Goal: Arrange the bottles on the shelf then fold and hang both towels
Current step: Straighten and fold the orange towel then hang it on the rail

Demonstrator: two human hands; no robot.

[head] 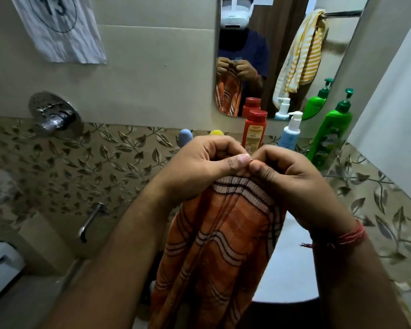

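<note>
One orange towel (214, 252) hangs in front of the sink (292, 269), its top edge pinched by two hands, left hand (199, 165) and right hand (292, 184), thumbs meeting. Behind stand three bottles: red (255, 131), blue (291, 131), green (331, 136); possibly two more caps, half hidden.

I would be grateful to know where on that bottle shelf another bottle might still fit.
The widest bare gap on the shelf lies between the red bottle and the white pump bottle. The white pump bottle and green pump bottle stand closer together. Left of the red bottle, the hands hide the shelf.
</note>
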